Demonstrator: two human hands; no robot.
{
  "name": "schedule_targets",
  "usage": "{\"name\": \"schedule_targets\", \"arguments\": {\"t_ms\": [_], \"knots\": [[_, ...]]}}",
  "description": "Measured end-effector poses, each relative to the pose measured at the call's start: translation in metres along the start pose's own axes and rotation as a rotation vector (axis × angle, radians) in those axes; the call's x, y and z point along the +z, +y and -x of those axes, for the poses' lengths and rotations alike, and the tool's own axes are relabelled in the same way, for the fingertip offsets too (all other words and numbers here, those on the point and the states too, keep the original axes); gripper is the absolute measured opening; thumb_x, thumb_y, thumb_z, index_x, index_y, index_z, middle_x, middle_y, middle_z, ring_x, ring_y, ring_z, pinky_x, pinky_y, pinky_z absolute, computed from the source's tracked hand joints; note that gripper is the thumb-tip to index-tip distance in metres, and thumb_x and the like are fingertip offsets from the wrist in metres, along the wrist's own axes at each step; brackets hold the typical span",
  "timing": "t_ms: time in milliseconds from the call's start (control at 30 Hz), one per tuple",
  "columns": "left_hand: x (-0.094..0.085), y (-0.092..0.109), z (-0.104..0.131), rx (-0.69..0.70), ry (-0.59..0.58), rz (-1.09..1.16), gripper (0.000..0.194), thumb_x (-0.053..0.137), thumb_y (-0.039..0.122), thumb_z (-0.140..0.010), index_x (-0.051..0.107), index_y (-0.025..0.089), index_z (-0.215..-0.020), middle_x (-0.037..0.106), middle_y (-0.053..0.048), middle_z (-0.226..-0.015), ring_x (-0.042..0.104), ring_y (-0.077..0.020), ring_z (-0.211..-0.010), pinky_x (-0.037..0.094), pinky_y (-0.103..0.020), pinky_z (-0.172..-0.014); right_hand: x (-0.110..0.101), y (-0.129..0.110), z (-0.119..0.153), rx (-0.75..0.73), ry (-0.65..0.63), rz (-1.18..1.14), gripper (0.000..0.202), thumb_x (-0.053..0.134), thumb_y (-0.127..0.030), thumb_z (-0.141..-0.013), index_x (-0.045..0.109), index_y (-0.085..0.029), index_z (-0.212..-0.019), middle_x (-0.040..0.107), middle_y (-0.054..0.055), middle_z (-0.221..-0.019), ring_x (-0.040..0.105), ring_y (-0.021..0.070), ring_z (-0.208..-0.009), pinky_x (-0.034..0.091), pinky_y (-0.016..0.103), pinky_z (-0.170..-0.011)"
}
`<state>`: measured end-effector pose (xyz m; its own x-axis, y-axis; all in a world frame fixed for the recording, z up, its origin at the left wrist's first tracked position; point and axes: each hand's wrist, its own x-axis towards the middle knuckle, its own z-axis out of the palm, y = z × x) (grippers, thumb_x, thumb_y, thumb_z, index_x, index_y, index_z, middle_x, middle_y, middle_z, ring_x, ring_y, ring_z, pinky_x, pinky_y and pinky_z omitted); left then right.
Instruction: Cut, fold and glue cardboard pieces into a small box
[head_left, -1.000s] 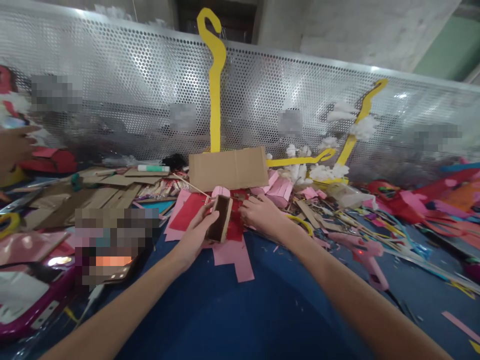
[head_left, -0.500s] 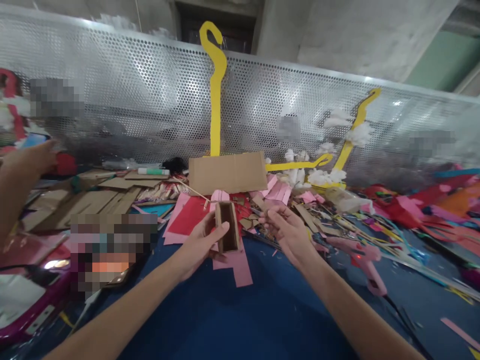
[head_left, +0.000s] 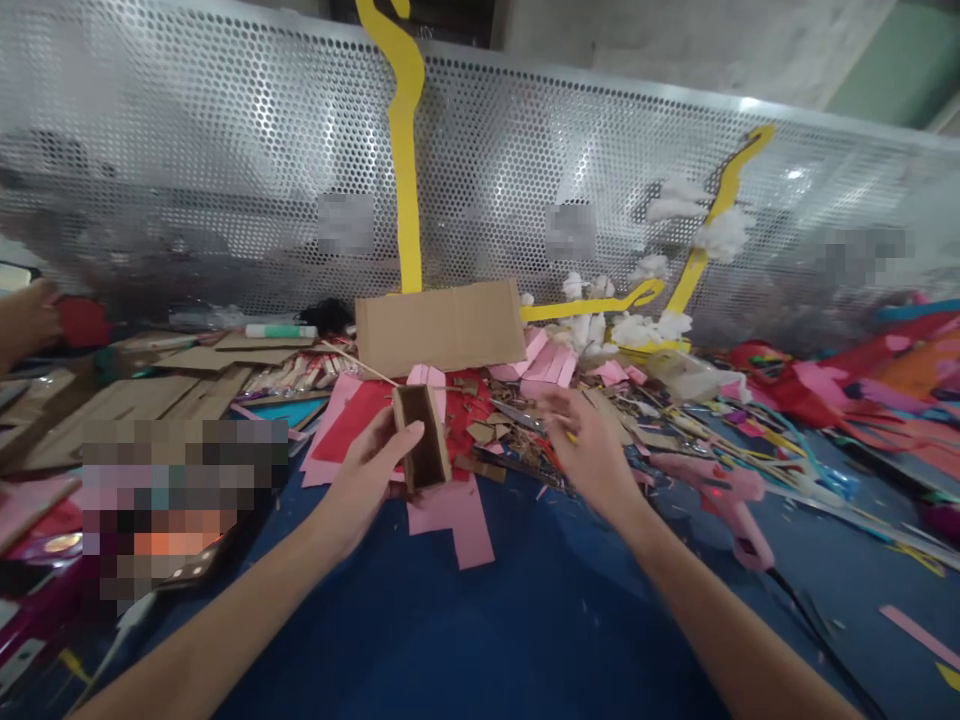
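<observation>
In my left hand (head_left: 367,455) is a small open cardboard box (head_left: 425,440), held upright with the thumb over its near edge and the fingers behind it. My right hand (head_left: 583,440) hovers over the scrap pile, fingers curled and smeared by motion. Just left of its fingertips lies a grey pointed blade (head_left: 517,414), which looks like part of scissors. Whether the fingers touch it is unclear. Under the box are pink paper (head_left: 474,535) and a red sheet (head_left: 349,430). A larger cardboard box (head_left: 441,328) with a tall yellow hook-shaped strip (head_left: 406,190) stands behind.
A pink glue gun (head_left: 724,495) with a black cord lies right on the blue table (head_left: 480,640). Cardboard pieces (head_left: 142,410) and a glue stick tube (head_left: 281,331) are at left. White fluff (head_left: 724,235) clings to another yellow strip. Another person's hand (head_left: 26,320) shows at far left.
My right hand has shifted slightly right, and the brown cardboard piece at its fingertips is no longer seen there. The grey blade now shows. The view has tilted down, and the other person's hand has moved left.
</observation>
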<state>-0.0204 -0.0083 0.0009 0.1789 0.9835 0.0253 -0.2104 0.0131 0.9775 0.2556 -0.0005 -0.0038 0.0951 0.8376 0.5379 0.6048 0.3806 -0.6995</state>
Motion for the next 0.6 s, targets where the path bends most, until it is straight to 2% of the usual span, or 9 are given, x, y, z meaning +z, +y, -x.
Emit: {"name": "schedule_targets", "arguments": {"t_ms": [67, 167, 267, 367, 433, 600], "knots": [[0.000, -0.001, 0.000, 0.014, -0.003, -0.011, 0.050, 0.073, 0.050, -0.087, 0.063, 0.025, -0.130, 0.070, -0.004, -0.082, 0.068, -0.0228, -0.068, 0.057, -0.029, -0.046, -0.015, 0.012, -0.011, 0.001, 0.102, 0.081, 0.024, 0.052, -0.030, -0.097, 0.064, -0.021, -0.116, 0.075, 0.014, -0.114, 0.073, 0.0269, -0.105, 0.058, 0.044, -0.093], [0.000, -0.001, 0.000, 0.026, -0.014, -0.034, 0.047, 0.073, 0.050, -0.088, 0.063, 0.025, -0.127, 0.068, -0.003, -0.081, 0.067, -0.0209, -0.064, 0.058, -0.030, -0.046, -0.042, 0.026, -0.023, 0.016, 0.178, 0.229, 0.029, 0.043, -0.022, -0.097, 0.063, -0.018, -0.117, 0.075, 0.015, -0.114, 0.074, 0.0274, -0.100, 0.056, 0.044, -0.091], [0.001, -0.001, 0.000, 0.036, -0.020, -0.048, 0.047, 0.073, 0.051, -0.088, 0.062, 0.025, -0.125, 0.067, -0.003, -0.082, 0.065, -0.0201, -0.063, 0.058, -0.030, -0.045, -0.055, 0.033, -0.027, 0.026, 0.105, 0.399, 0.029, 0.044, -0.016, -0.094, 0.069, -0.019, -0.107, 0.077, 0.014, -0.106, 0.073, 0.0294, -0.099, 0.052, 0.045, -0.093], [0.002, -0.001, 0.000, 0.037, -0.032, -0.059, 0.045, 0.072, 0.051, -0.089, 0.062, 0.024, -0.124, 0.067, -0.003, -0.083, 0.066, -0.0208, -0.065, 0.059, -0.030, -0.046, -0.046, 0.036, -0.022, 0.019, -0.073, 0.528, 0.023, 0.051, -0.016, -0.093, 0.073, -0.020, -0.098, 0.078, 0.013, -0.102, 0.071, 0.0298, -0.098, 0.050, 0.042, -0.093], [0.003, -0.001, 0.001, 0.035, -0.034, -0.061, 0.045, 0.072, 0.050, -0.089, 0.062, 0.024, -0.124, 0.067, -0.004, -0.083, 0.067, -0.0214, -0.065, 0.059, -0.030, -0.047, -0.033, 0.037, -0.018, 0.010, -0.160, 0.594, 0.021, 0.057, -0.018, -0.092, 0.073, -0.018, -0.106, 0.078, 0.016, -0.107, 0.069, 0.0315, -0.104, 0.049, 0.042, -0.095], [0.003, 0.001, 0.001, 0.031, -0.011, -0.053, 0.047, 0.073, 0.050, -0.088, 0.061, 0.023, -0.125, 0.068, -0.005, -0.085, 0.066, -0.0206, -0.063, 0.059, -0.030, -0.045, -0.010, 0.034, -0.012, -0.031, -0.269, 0.687, 0.021, 0.057, -0.016, -0.093, 0.071, -0.016, -0.109, 0.074, 0.017, -0.115, 0.065, 0.0313, -0.114, 0.046, 0.041, -0.100]]}}
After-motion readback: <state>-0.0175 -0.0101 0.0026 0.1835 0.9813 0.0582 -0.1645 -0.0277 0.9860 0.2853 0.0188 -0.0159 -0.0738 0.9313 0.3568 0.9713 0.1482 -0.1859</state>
